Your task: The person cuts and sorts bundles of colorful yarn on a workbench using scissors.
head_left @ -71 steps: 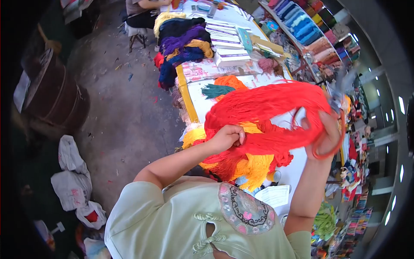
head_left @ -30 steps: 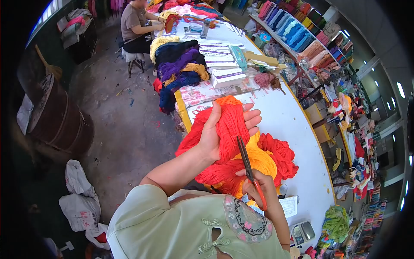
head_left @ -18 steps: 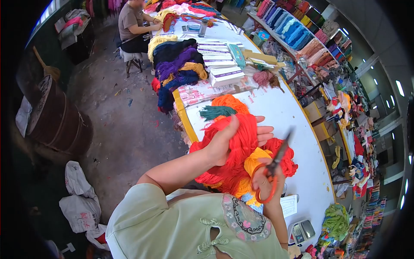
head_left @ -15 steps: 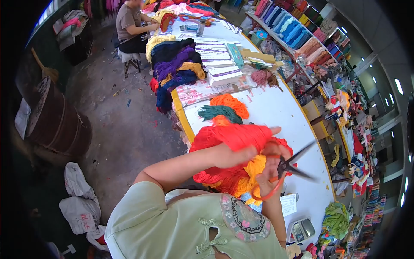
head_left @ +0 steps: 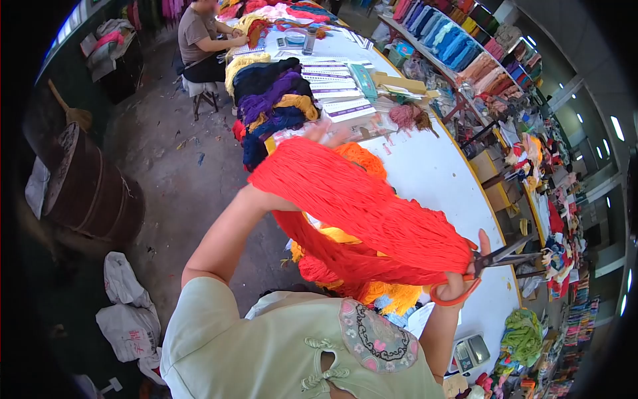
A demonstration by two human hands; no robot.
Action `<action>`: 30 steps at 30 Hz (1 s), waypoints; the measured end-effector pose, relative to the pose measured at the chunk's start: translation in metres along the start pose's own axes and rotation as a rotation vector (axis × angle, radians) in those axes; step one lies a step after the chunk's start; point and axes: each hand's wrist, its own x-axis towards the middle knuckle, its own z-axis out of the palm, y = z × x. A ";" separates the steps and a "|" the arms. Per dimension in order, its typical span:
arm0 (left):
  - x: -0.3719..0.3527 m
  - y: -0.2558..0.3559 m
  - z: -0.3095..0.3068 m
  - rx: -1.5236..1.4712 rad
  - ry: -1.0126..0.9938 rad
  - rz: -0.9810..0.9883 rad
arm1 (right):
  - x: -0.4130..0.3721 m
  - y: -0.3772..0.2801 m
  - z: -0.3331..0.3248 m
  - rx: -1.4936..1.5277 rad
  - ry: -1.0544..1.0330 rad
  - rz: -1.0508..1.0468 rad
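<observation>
A skein of bright red yarn (head_left: 359, 206) is stretched in a wide loop between my two hands. My left hand (head_left: 327, 134) sits in its far left end, the palm covered by strands and the fingertips blurred beyond them. At the right end, my right hand (head_left: 454, 286) carries scissors (head_left: 495, 259) with orange handles, their dark blades spread and pointing right, away from the yarn. That hand also supports the loop. Beneath the skein lie yellow-orange yarn (head_left: 399, 297) and more red yarn (head_left: 318, 271). An orange bundle (head_left: 364, 158) shows just behind it.
Dark and purple yarn (head_left: 266, 103) is heaped on the table's left edge, beside stacked white boxes (head_left: 349, 110). A scale (head_left: 470, 352) and green yarn (head_left: 523, 336) are at lower right. Another person (head_left: 203, 40) sits farther along. A rusty drum (head_left: 93, 183) stands left.
The red skein has gone from bunched up to stretched out. My left hand has moved up and left, and my right hand, with the scissors, rightward.
</observation>
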 end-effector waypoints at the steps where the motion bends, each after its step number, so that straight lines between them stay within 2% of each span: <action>1: -0.007 -0.006 -0.005 -0.188 0.090 0.019 | 0.002 -0.001 -0.004 0.038 0.039 0.008; 2: -0.008 -0.006 -0.001 -0.467 0.167 -0.031 | 0.003 -0.001 -0.008 0.058 0.006 0.052; 3: -0.009 -0.006 0.002 -0.748 0.262 -0.059 | 0.004 0.000 -0.007 -0.069 -0.066 0.095; 5: 0.003 0.018 0.032 -1.486 0.412 -0.271 | 0.009 0.005 -0.002 -0.318 -0.204 0.181; 6: 0.017 0.044 0.035 -1.773 0.450 -0.343 | 0.014 0.011 -0.001 -0.453 -0.367 0.158; 7: 0.024 0.046 0.048 -1.991 0.424 -0.330 | 0.012 0.039 -0.010 -0.420 -0.256 0.159; 9: 0.041 0.047 0.068 -2.235 0.484 -0.404 | 0.006 0.053 0.001 -0.466 -0.113 0.091; 12: 0.064 0.023 0.093 -2.278 0.755 -0.596 | -0.009 0.032 0.024 -0.054 -0.295 0.531; 13: 0.073 0.016 0.096 -2.203 0.812 -0.622 | -0.019 0.041 0.034 -0.020 -0.389 0.636; 14: 0.083 0.009 0.098 -2.127 0.866 -0.642 | -0.027 0.041 0.042 0.081 -0.439 0.826; 17: 0.102 0.006 0.100 -1.958 0.933 -0.608 | -0.047 0.063 0.058 0.483 -0.529 1.154; 20: 0.105 0.032 0.098 -1.810 0.911 -0.539 | -0.046 0.055 0.076 0.573 -0.521 1.103; 23: 0.075 0.066 0.104 -1.927 0.674 -0.233 | -0.037 0.067 0.079 0.370 -0.507 0.810; 26: 0.053 0.102 0.089 -1.631 0.720 -0.258 | -0.032 0.051 0.079 0.126 -0.378 0.421; 28: 0.040 0.098 0.080 -1.742 0.540 -0.209 | -0.031 0.041 0.078 -0.022 -0.378 0.204; 29: 0.035 0.096 0.078 -1.793 0.454 -0.187 | -0.030 0.037 0.076 -0.085 -0.416 0.179; 30: 0.031 0.095 0.079 -1.902 0.455 -0.259 | -0.028 0.034 0.074 -0.146 -0.453 0.153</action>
